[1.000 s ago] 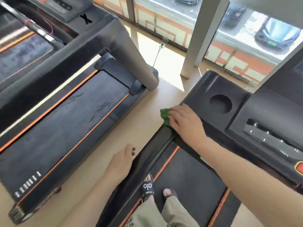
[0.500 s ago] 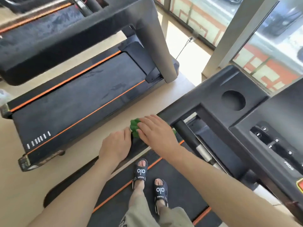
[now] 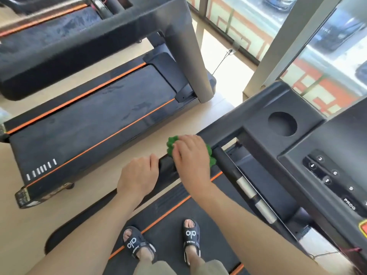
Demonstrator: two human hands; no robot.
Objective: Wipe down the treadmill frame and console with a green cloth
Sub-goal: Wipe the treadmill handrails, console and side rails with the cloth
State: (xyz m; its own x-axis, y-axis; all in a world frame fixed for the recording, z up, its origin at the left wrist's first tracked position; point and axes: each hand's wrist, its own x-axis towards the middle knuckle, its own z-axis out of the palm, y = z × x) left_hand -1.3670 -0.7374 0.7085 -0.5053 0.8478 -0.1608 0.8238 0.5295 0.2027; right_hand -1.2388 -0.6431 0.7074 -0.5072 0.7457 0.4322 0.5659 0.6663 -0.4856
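Two treadmills (image 3: 95, 116) lie side by side, with part of a third at the top left. One green cloth (image 3: 171, 143), two hands, and two black sandals (image 3: 191, 238). The console has one round cup hole (image 3: 282, 124).

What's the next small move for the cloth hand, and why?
Probably slide the right hand and green cloth along the handrail toward the left hand, which grips the rail beside it; that stretch looks unwiped. The left hand likely must shift.
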